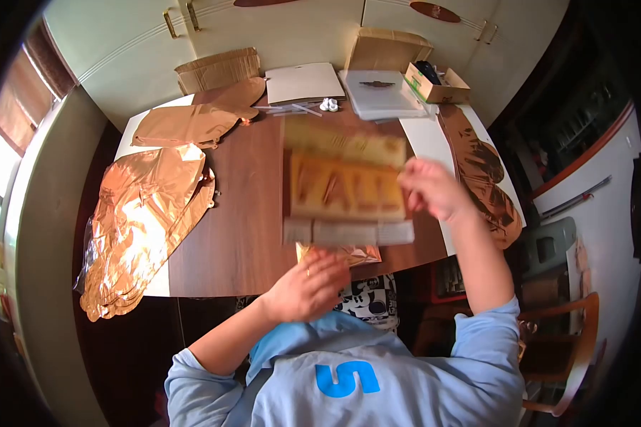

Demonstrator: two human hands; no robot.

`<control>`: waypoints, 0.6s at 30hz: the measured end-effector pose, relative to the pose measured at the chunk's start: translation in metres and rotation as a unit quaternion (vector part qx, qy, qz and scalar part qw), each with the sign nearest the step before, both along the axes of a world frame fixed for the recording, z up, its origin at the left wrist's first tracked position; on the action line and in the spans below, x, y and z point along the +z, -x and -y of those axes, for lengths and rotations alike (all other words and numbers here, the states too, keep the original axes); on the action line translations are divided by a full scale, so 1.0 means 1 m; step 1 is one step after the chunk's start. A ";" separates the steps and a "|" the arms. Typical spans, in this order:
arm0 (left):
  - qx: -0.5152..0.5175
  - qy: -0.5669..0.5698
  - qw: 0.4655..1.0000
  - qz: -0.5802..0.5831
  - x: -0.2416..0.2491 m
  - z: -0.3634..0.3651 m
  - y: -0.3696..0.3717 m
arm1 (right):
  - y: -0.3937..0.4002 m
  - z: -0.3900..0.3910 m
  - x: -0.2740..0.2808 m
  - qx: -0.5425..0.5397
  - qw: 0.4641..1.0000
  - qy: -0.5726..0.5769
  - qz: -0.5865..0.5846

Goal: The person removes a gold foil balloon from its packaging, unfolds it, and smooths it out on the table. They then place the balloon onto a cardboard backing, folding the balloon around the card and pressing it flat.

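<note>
My right hand (436,191) pinches the right edge of a flat printed packet (345,181), raised over the table and smeared by motion. Its front has a yellow-orange picture with large letter-like shapes, and a pale strip runs along the bottom. Below it, at the table's front edge, lies a small piece of shiny gold foil (363,254). My left hand (310,286), with a ring on one finger, is beside this foil, its fingers loosely stretched and overlapping the foil's left part in view.
Large copper-coloured foil balloons (146,206) lie flat on the table's left, another (481,178) along the right. At the back are a white folder (305,82), a clear plastic case (384,96), an open small box (438,85) and cardboard (219,70). A wooden chair (584,327) stands right.
</note>
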State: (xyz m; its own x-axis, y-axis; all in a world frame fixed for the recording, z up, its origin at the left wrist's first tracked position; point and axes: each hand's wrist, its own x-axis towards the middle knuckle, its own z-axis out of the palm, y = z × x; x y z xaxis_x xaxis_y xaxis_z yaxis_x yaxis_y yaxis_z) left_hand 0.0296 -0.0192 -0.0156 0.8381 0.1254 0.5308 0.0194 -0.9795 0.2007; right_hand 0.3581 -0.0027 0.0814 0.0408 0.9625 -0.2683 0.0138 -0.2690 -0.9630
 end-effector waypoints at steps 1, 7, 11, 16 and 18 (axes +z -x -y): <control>-0.025 -0.035 0.999 0.017 0.002 0.008 0.008 | 0.011 0.007 -0.011 0.033 0.999 0.038 0.019; 0.076 0.043 0.996 -0.008 0.043 0.019 0.024 | 0.028 0.016 -0.039 0.097 0.943 0.129 0.290; 0.168 0.079 0.980 -0.070 0.039 -0.025 -0.001 | 0.023 0.000 -0.033 0.129 0.833 0.023 0.538; 0.140 0.097 0.980 -0.100 0.017 -0.046 -0.009 | 0.015 -0.066 -0.062 -0.003 0.892 -0.073 0.445; 0.137 0.102 0.980 -0.106 0.019 -0.044 -0.010 | 0.020 -0.090 -0.056 0.043 0.943 0.064 0.325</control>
State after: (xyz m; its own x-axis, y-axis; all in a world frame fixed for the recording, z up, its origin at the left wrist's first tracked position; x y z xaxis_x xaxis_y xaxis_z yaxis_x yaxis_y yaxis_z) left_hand 0.0393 0.0250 0.0034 0.8468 0.4465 0.2891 0.3380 -0.8714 0.3556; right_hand 0.3382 0.0873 0.0249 0.1598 0.9311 -0.3280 0.6165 -0.3536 -0.7035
